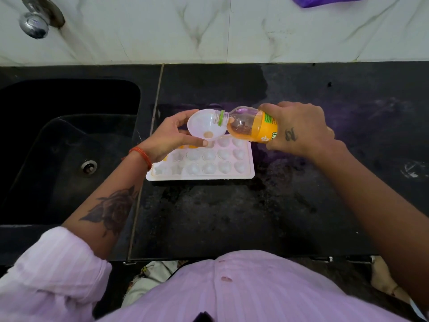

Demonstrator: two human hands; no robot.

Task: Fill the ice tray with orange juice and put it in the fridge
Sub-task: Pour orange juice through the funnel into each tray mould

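Ice tray (pixel 209 166) is sitting on black counter (pixel 232 217) beside sink (pixel 58 135). Left hand (pixel 169 135) is gripping white funnel (pixel 204 126) over it; right hand (pixel 299 131) is clasping tilted juice bottle (pixel 250 126), mouth inside funnel.

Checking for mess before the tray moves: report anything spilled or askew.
No spill shows. The white plastic ice tray lies flat on the black stone counter. The left hand holds the white funnel tilted, and the clear orange-labelled juice bottle is nearly empty.
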